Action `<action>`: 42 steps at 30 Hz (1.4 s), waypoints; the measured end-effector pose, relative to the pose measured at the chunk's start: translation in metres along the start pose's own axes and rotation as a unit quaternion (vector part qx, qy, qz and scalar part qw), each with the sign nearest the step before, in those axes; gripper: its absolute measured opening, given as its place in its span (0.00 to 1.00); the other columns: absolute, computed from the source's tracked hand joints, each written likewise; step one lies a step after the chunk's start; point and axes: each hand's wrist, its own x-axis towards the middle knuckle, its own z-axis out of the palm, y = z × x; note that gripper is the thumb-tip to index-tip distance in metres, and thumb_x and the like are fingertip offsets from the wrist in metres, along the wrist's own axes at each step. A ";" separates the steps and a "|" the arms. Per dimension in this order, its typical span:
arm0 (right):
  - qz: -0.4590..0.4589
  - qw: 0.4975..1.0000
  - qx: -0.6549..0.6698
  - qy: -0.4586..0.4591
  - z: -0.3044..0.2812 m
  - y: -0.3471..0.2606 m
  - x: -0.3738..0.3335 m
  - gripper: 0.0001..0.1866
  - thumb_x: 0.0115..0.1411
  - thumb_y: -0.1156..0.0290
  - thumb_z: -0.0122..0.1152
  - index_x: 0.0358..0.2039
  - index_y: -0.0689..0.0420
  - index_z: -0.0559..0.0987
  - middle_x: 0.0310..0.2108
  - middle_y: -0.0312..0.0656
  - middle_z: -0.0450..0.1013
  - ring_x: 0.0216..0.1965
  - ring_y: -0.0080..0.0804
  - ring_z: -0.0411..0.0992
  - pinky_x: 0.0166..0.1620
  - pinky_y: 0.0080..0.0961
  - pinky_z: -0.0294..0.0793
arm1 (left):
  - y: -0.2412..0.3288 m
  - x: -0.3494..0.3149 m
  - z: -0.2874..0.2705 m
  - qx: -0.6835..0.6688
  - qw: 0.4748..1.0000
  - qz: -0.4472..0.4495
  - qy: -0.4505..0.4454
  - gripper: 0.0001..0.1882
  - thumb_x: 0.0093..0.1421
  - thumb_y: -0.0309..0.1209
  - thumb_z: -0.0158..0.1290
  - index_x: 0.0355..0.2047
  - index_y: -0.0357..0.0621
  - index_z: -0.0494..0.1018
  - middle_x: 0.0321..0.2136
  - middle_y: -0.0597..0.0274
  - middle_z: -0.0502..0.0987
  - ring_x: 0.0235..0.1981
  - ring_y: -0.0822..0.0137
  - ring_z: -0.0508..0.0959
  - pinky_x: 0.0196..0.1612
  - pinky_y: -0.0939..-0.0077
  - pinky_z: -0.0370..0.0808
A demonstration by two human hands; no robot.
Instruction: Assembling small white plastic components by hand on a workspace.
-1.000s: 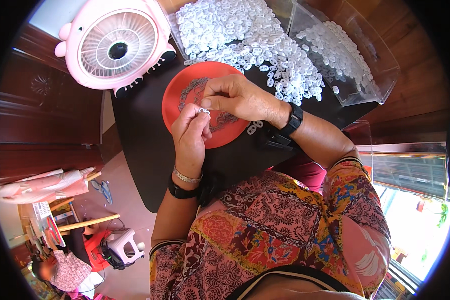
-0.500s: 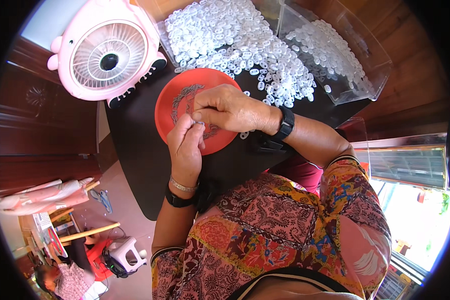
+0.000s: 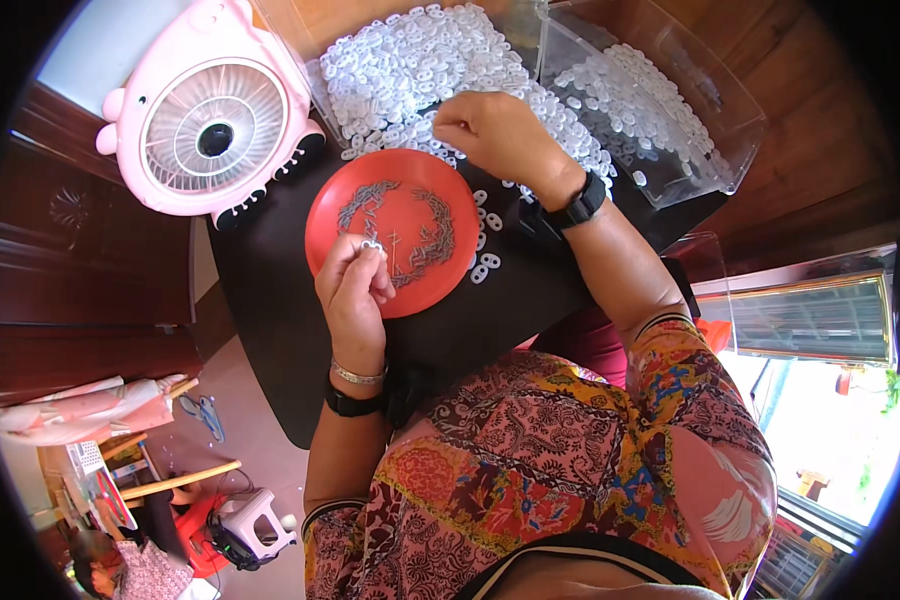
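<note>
My left hand [image 3: 354,292] is closed over the near left edge of a red plate [image 3: 398,168], pinching a small white two-holed plastic piece [image 3: 372,246] between thumb and fingertips. Many small grey metal pins or screws [image 3: 440,235] lie in a rough ring on that plate. Beyond the plate, my right hand [image 3: 505,140] hovers at the near edge of a big heap of white oval two-holed plastic pieces [image 3: 400,65]. Its fingers are curled together, and whatever they hold, if anything, is hidden.
Several loose white pieces [image 3: 482,235] lie right of the plate on the dark table [image 3: 270,330]. A clear plastic bin [image 3: 705,110] with more pieces lies at the back right. The pink animal-shaped fan [image 3: 215,120] stands at the back left. Another person [image 3: 150,570] is at the lower left.
My hands have parted. The right has moved away from the left, up and over to the heap; the left has dropped slightly, its white piece now showing.
</note>
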 end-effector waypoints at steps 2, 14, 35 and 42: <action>0.006 0.997 -0.065 -0.038 0.005 0.016 -0.002 0.07 0.56 0.67 0.56 0.30 0.55 0.79 0.29 0.44 0.75 0.33 0.44 0.74 0.36 0.34 0.73 | 0.002 -0.001 0.003 0.012 1.000 -0.005 -0.001 0.08 0.60 0.28 0.43 0.24 0.41 0.67 0.16 0.68 0.66 0.16 0.78 0.65 0.20 0.85 0.58; -0.003 0.976 -0.182 -0.120 0.025 0.039 -0.007 0.05 0.54 0.70 0.52 0.28 0.56 0.74 0.29 0.46 0.73 0.35 0.48 0.73 0.37 0.43 0.71 | 0.001 -0.002 0.004 0.027 1.000 -0.002 -0.010 0.09 0.59 0.28 0.42 0.24 0.40 0.67 0.16 0.67 0.66 0.16 0.76 0.66 0.20 0.84 0.59; 0.076 0.795 0.587 -0.133 0.044 -0.059 -0.026 0.03 0.58 0.76 0.61 0.34 0.60 0.79 0.30 0.31 0.76 0.31 0.14 0.70 0.37 0.14 0.71 | -0.001 0.000 0.001 -0.096 0.995 0.009 -0.024 0.08 0.60 0.28 0.43 0.30 0.36 0.69 0.29 0.53 0.78 0.28 0.68 0.77 0.30 0.78 0.71; 0.097 0.794 0.559 -0.216 0.039 -0.052 -0.023 0.05 0.58 0.75 0.61 0.35 0.62 0.77 0.28 0.33 0.75 0.30 0.15 0.71 0.34 0.13 0.70 | -0.003 0.002 -0.004 -0.105 0.994 0.030 -0.017 0.09 0.61 0.29 0.42 0.29 0.37 0.69 0.27 0.56 0.78 0.26 0.69 0.76 0.31 0.79 0.70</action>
